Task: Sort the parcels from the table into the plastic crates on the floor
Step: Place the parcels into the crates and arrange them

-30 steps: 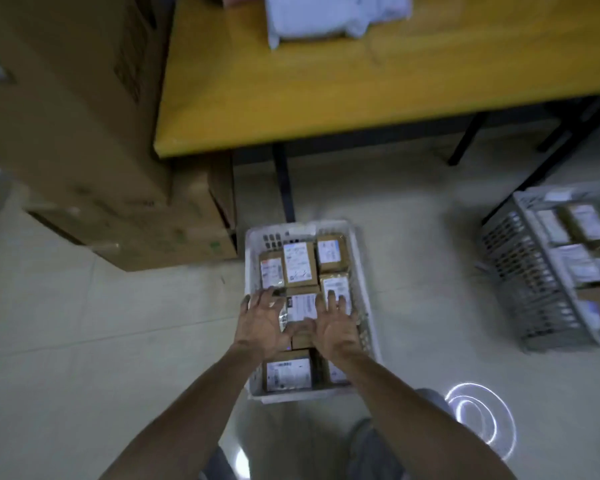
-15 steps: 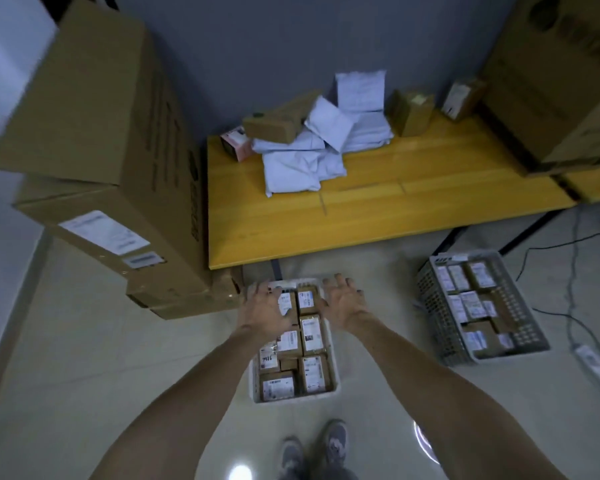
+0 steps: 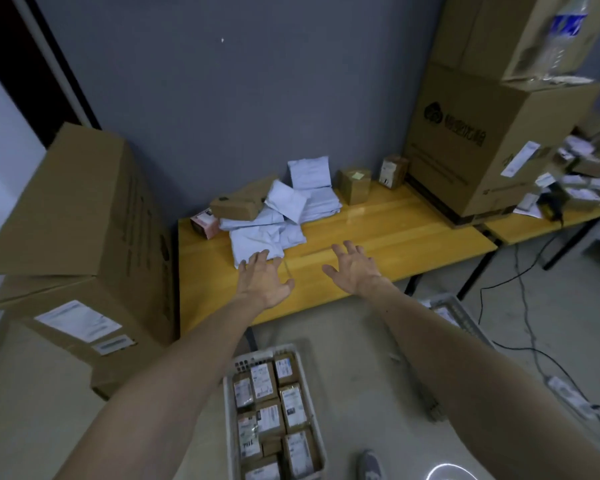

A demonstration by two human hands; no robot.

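Left hand [image 3: 264,283] and right hand [image 3: 354,268] both splayed, empty, above the yellow tabletop [image 3: 378,233]; left fingertips apparently touching a white mailer [image 3: 255,242].

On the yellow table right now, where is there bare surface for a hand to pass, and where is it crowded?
Bare: the yellow table front strip, from the white mailer pile right to the big carton, under the open right hand. Also the front-left corner, below the left hand. Crowded: the back-left by the wall, with mailers and small boxes.
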